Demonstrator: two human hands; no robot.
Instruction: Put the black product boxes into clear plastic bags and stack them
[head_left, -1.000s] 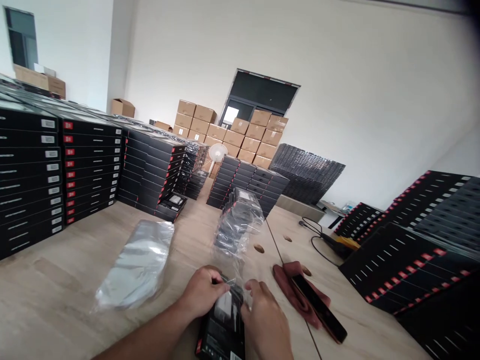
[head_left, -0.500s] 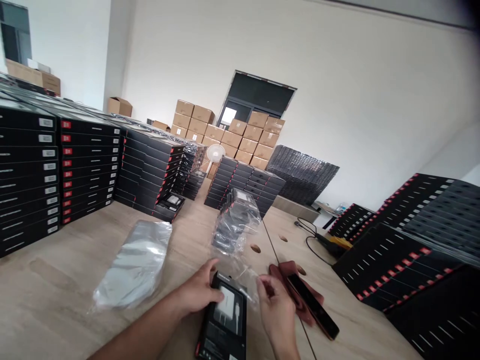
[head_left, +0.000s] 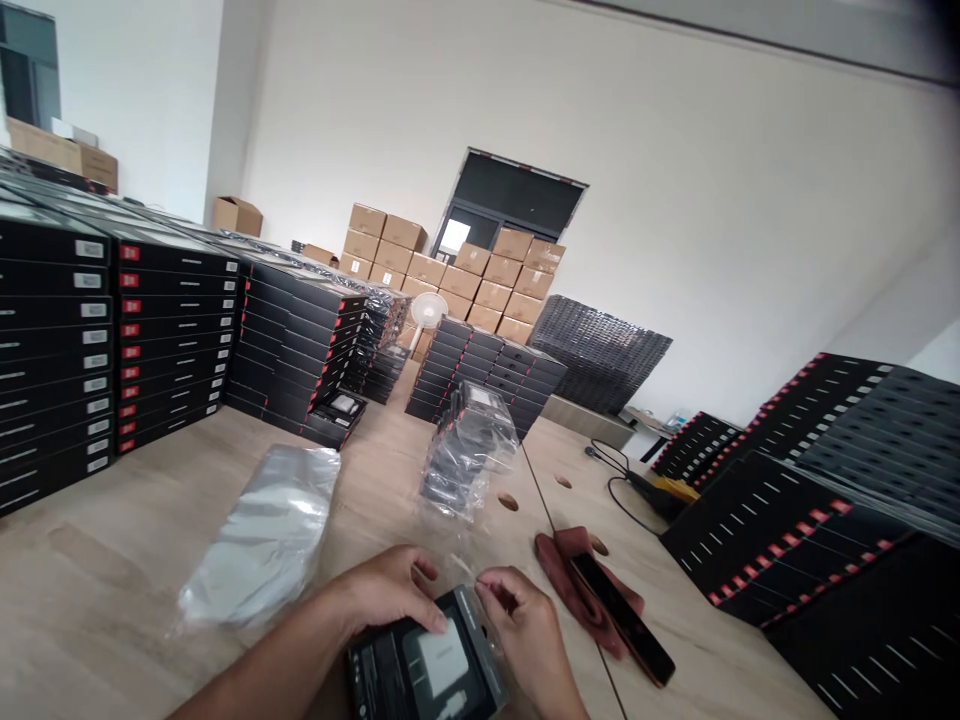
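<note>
My left hand (head_left: 379,598) rests on the top left of a black product box (head_left: 424,672) with a white charger pictured on it, fingers curled over its edge. My right hand (head_left: 525,640) pinches the thin clear plastic wrap at the box's upper right corner. The box lies turned at an angle on the wooden table (head_left: 120,560) near the bottom of the view. Just beyond my hands stands a pile of wrapped black boxes (head_left: 465,455) in clear bags.
A stack of empty clear bags (head_left: 262,540) lies to the left. A dark phone (head_left: 622,620) rests on a maroon cloth (head_left: 559,565) to the right. Tall stacks of black boxes (head_left: 150,340) line the left and right (head_left: 825,500). Cardboard cartons (head_left: 457,275) stand at the back.
The box has turned from upright to lying across, and moved lower in view. My right hand came back from the loose wrap to pinch at the box's corner.
</note>
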